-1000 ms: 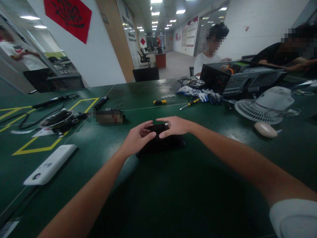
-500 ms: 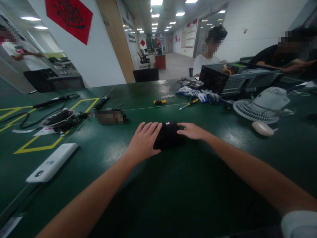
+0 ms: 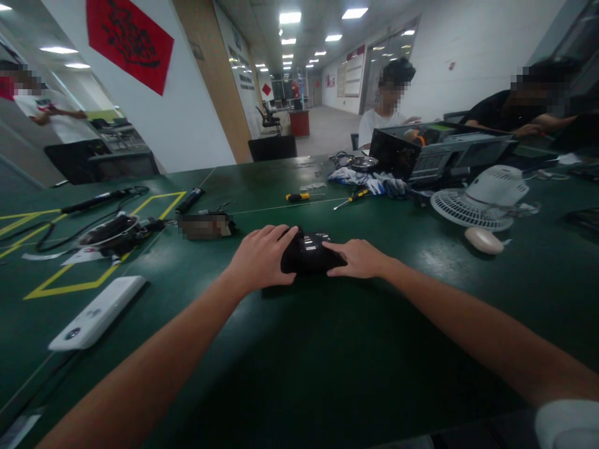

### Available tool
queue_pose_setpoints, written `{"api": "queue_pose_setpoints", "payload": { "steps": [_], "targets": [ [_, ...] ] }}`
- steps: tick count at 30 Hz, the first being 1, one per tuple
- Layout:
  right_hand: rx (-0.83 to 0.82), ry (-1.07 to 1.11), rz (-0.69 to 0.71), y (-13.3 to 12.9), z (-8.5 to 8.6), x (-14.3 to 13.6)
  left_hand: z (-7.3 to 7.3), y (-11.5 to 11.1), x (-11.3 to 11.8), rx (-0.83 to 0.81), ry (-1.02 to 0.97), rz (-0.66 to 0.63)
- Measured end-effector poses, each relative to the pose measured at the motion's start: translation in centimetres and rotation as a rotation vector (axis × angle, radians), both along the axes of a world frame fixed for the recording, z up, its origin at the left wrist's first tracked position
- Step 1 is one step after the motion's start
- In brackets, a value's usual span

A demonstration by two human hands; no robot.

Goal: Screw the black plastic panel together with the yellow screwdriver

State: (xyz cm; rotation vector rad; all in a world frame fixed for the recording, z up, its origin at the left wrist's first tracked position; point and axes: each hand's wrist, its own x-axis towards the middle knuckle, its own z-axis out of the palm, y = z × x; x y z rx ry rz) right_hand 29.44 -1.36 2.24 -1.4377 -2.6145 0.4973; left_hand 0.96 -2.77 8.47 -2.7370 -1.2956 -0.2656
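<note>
A glossy black object [image 3: 311,254] with a rounded top sits between my hands near the middle of the green table [image 3: 299,349]; its kind is not plain. My left hand [image 3: 262,257] wraps round its left end, fingers over the top and thumb at the near side. At the opposite end, my right hand [image 3: 359,258] grips it between thumb and fingers. Ceiling lights reflect off its upper surface. Beyond it lie a yellow-and-black screwdriver [image 3: 299,197] and a second screwdriver [image 3: 350,199].
On the right are a white fan [image 3: 486,196], a pale computer mouse [image 3: 484,240] and an opened computer case [image 3: 435,156] beside gloves [image 3: 374,182]. A white power strip [image 3: 100,312] and cabled parts [image 3: 110,231] lie left. Several people are beyond the table.
The black object has turned or tilted in my hands, so its shiny face now shows. My right hand's grip has shifted further round its end. The camera view has moved slightly.
</note>
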Motion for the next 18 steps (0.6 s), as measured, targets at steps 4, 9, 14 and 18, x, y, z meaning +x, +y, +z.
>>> {"api": "queue_pose_setpoints", "payload": {
  "steps": [4, 9, 14, 18],
  "targets": [
    [0.106, 0.015, 0.012, -0.9, 0.5, -0.1, 1.5, 0.8, -0.5, -0.046, -0.038, -0.011],
    [0.179, 0.093, 0.026, -1.9, 1.2, 0.1, 3.4, 1.0, -1.0, -0.127, -0.022, -0.025],
    [0.195, 0.296, 0.014, -2.6, 2.3, 0.4, 5.5, 0.3, -0.9, -0.294, 0.006, -0.037],
    [0.126, 0.404, 0.001, -2.6, 3.5, 0.3, 7.0, 0.7, -0.5, -0.474, 0.022, 0.002]
  ]
}}
